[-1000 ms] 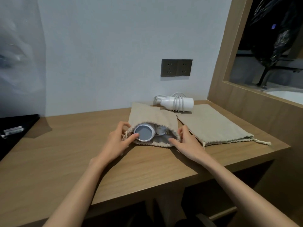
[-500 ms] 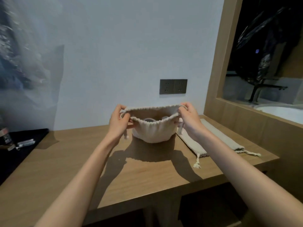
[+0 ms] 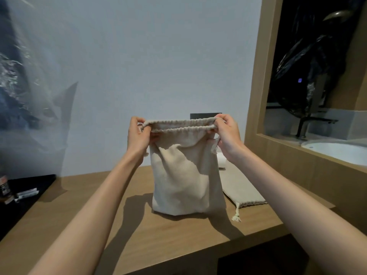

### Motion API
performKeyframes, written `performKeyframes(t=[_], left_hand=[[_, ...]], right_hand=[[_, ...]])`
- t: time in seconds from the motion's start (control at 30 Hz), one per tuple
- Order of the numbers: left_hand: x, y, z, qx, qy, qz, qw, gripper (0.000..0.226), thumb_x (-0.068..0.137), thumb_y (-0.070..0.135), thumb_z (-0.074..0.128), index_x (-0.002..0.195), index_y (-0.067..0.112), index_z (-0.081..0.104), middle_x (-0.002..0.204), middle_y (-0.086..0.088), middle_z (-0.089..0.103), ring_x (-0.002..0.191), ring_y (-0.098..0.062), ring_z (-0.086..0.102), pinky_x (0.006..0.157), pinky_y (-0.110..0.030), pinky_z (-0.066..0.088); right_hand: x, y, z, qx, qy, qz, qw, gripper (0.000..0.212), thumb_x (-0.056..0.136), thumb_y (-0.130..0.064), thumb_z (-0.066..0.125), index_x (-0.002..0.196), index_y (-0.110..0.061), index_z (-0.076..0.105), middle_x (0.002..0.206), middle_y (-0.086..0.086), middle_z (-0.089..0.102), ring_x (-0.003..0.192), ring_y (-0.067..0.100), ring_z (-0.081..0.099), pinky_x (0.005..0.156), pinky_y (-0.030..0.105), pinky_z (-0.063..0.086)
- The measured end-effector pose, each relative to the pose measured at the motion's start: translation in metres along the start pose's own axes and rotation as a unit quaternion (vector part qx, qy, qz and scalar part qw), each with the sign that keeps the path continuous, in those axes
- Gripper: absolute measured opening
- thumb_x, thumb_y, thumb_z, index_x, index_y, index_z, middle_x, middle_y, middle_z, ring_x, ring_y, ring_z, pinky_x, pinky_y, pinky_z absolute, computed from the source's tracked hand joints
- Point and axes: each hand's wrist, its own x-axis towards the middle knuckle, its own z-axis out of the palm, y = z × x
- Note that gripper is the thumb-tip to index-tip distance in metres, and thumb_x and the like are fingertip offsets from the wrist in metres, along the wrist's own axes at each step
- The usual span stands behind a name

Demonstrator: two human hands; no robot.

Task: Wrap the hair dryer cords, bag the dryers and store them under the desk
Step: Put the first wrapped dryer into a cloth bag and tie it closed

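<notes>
A beige drawstring bag (image 3: pixel 184 175) hangs upright just above the wooden desk (image 3: pixel 139 231), its bottom bulging with a load I cannot see. My left hand (image 3: pixel 139 135) pinches the left end of its gathered mouth. My right hand (image 3: pixel 226 135) pinches the right end. A second, flat beige bag (image 3: pixel 238 187) lies on the desk to the right, its cord tassel (image 3: pixel 236 217) near the front edge. A bit of a white hair dryer (image 3: pixel 221 160) shows behind the hanging bag.
A dark wall socket (image 3: pixel 195 116) sits behind the bag. On the right a wooden frame (image 3: pixel 256 96) borders a pane showing a basin (image 3: pixel 335 151) and tap. A black surface (image 3: pixel 25 193) with small items lies at the left. A dark gap opens below the desk's front edge.
Both hands have lifted the bag from lying on the desk to hanging upright, pulling its mouth taut. The dryer that showed in the bag's mouth is hidden inside now.
</notes>
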Motion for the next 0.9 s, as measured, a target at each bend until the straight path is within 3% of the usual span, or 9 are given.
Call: performKeyframes(t=[0.13,0.23,0.33,0.43,0.57,0.63,0.77,0.83,0.9], left_hand=[[0.012,-0.005,0.001,-0.025,-0.005,0.027,0.999,0.027,0.096,-0.002,0.038,0.087,0.024,0.039,0.104,-0.014,0.053,0.089,-0.028,0.062,0.064,-0.03,0.055],[0.018,-0.01,-0.001,-0.029,-0.01,0.034,0.999,0.027,0.096,-0.001,0.038,0.089,0.025,0.041,0.098,-0.01,0.053,0.081,-0.024,0.062,0.062,-0.036,0.049],[0.016,-0.023,-0.007,-0.015,-0.017,0.032,0.999,0.023,0.097,0.006,0.042,0.089,0.027,0.042,0.087,-0.003,0.052,0.081,-0.022,0.058,0.073,-0.038,0.042],[0.008,-0.035,-0.013,0.011,-0.02,0.043,0.999,0.019,0.097,0.013,0.044,0.089,0.031,0.043,0.094,0.0,0.053,0.088,-0.024,0.055,0.076,-0.044,0.048],[-0.005,-0.038,-0.018,0.101,-0.05,0.11,0.988,0.003,0.099,0.017,0.045,0.098,0.018,0.044,0.09,0.001,0.05,0.068,-0.005,0.046,0.053,-0.016,0.035],[-0.015,-0.043,-0.021,0.118,-0.073,0.119,0.983,0.004,0.099,0.016,0.046,0.099,0.012,0.046,0.086,0.003,0.049,0.064,-0.001,0.042,0.055,-0.014,0.035],[-0.04,-0.061,-0.029,0.174,-0.16,0.085,0.968,0.028,0.088,0.033,0.049,0.077,0.008,0.045,0.073,0.002,0.042,0.063,-0.011,0.04,0.06,-0.03,0.034],[-0.052,-0.065,-0.033,0.171,-0.203,0.081,0.961,0.037,0.075,0.046,0.049,0.067,0.011,0.048,0.075,0.001,0.043,0.07,-0.01,0.043,0.066,-0.025,0.036],[-0.061,-0.068,-0.035,0.15,-0.247,0.064,0.955,0.028,0.071,0.045,0.056,0.064,0.018,0.062,0.086,0.006,0.054,0.082,-0.002,0.052,0.073,-0.014,0.039]], right_hand=[[0.011,0.006,0.008,0.026,0.007,-0.003,1.0,0.02,0.093,0.0,0.039,0.082,-0.014,0.048,0.076,0.003,0.047,0.058,0.009,0.049,0.052,0.019,0.043],[0.02,0.014,0.01,0.031,0.004,-0.006,0.999,0.018,0.092,0.001,0.04,0.083,-0.012,0.049,0.077,0.005,0.048,0.059,0.009,0.052,0.055,0.018,0.046],[0.019,0.027,0.009,-0.002,-0.01,0.007,1.0,0.014,0.092,-0.002,0.042,0.089,-0.01,0.052,0.076,0.002,0.051,0.053,0.002,0.055,0.064,0.024,0.047],[0.012,0.038,0.006,-0.021,-0.022,0.005,1.0,0.012,0.094,-0.004,0.042,0.095,-0.008,0.053,0.078,0.002,0.05,0.061,0.005,0.054,0.065,0.023,0.047],[-0.004,0.048,-0.003,-0.007,-0.016,0.004,1.0,0.018,0.095,-0.004,0.04,0.086,-0.013,0.052,0.079,0.003,0.048,0.073,0.01,0.049,0.072,0.027,0.049],[-0.016,0.051,-0.009,-0.009,-0.014,0.0,1.0,0.019,0.096,-0.005,0.04,0.083,-0.013,0.05,0.077,0.003,0.048,0.073,0.01,0.049,0.075,0.028,0.051],[-0.04,0.065,-0.021,-0.1,0.024,-0.033,0.994,0.022,0.098,-0.01,0.038,0.078,-0.011,0.048,0.074,0.005,0.045,0.07,0.012,0.045,0.066,0.029,0.044],[-0.052,0.076,-0.028,-0.158,0.047,-0.061,0.984,0.024,0.096,-0.013,0.039,0.074,-0.009,0.047,0.07,0.003,0.043,0.064,0.005,0.04,0.061,0.023,0.036],[-0.061,0.087,-0.033,-0.2,0.044,-0.088,0.975,0.025,0.092,-0.019,0.04,0.073,-0.005,0.049,0.074,-0.001,0.043,0.065,0.002,0.04,0.061,0.017,0.035]])
